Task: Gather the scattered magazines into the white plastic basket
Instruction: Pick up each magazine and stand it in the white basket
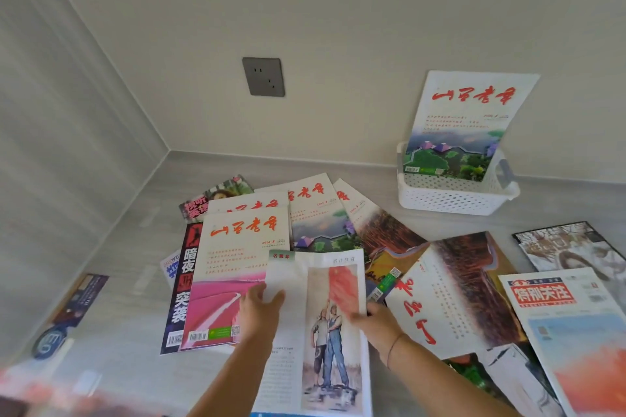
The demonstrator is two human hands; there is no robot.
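Note:
A white plastic basket [450, 196] stands at the back right by the wall, with one white magazine [471, 118] upright in it. Several magazines lie scattered over the grey surface. Nearest me is a magazine with a painting of two figures and a red flag [332, 332]. My left hand [259, 313] grips its left edge, thumb on the page. My right hand [376, 323] holds its right edge. A pink-covered magazine [233, 267] lies just left of it, and a red-titled one [454, 298] lies to the right.
A grey wall socket [263, 76] sits on the back wall. A dark-covered magazine [181, 284] and a purple leaflet [81, 298] lie at the left. A red-headed paper [572, 332] and a black-and-white magazine [569, 247] lie at the right. Walls meet in a corner at the back left.

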